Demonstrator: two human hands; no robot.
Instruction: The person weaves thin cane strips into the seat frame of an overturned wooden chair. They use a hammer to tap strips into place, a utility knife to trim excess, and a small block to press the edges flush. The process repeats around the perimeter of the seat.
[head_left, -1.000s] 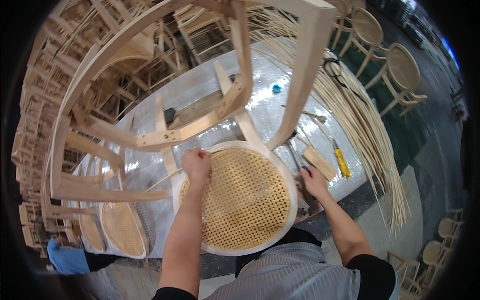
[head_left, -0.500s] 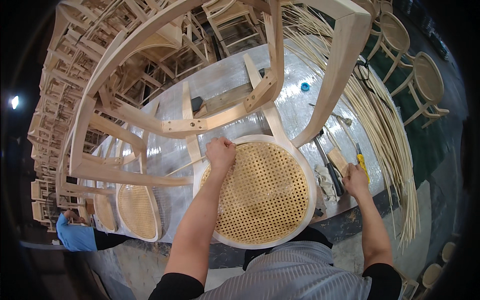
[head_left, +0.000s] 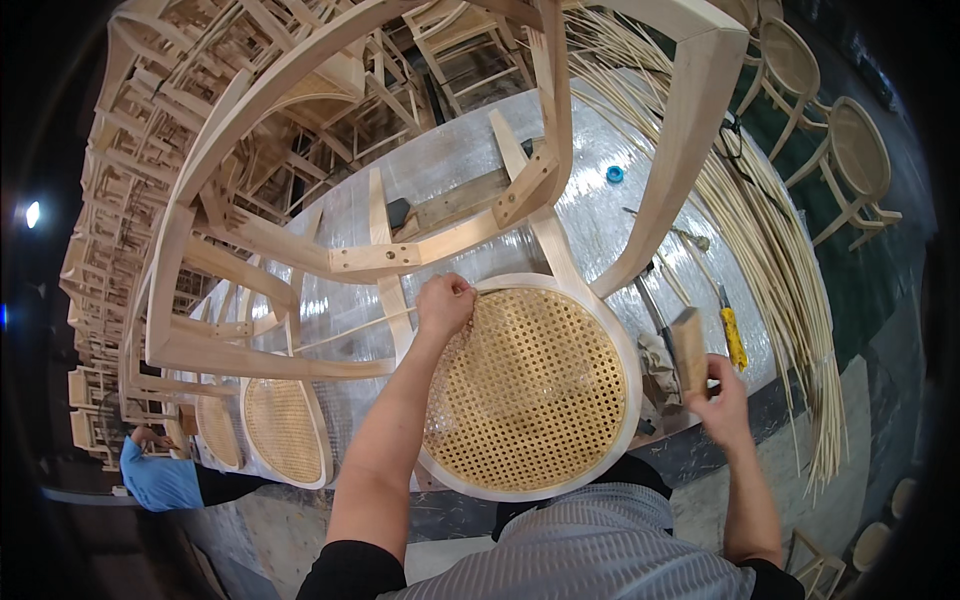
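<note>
The round cane panel (head_left: pixel 528 390) lies between the two hands—just right of and nearer than the left fingers (head_left: pixel 461 287), and left of the right ones. The left hand (head_left: pixel 443 306) is at the panel's far-left rim, its fingers pinched narrowly together on a thin cane strip (head_left: pixel 360 328) that runs out to the left. The right hand (head_left: pixel 722 405) has its fingers closed around the near end of a wooden block (head_left: pixel 689 348), held tilted up, apart from the panel. Beyond the panel, and joined to it, the pale chair frame (head_left: pixel 655 190) stands up over the far left. Right of the panel, a dark-handled tool (head_left: pixel 655 308) and a crumpled cloth (head_left: pixel 655 357) lie on the surface (head_left: pixel 600 130); a yellow-handled tool (head_left: pixel 734 338) lies just beyond the right hand. A blue ring (head_left: pixel 615 174) sits farther off—and a long bundle of canes (head_left: pixel 775 250) stretches along the right edge.
</note>
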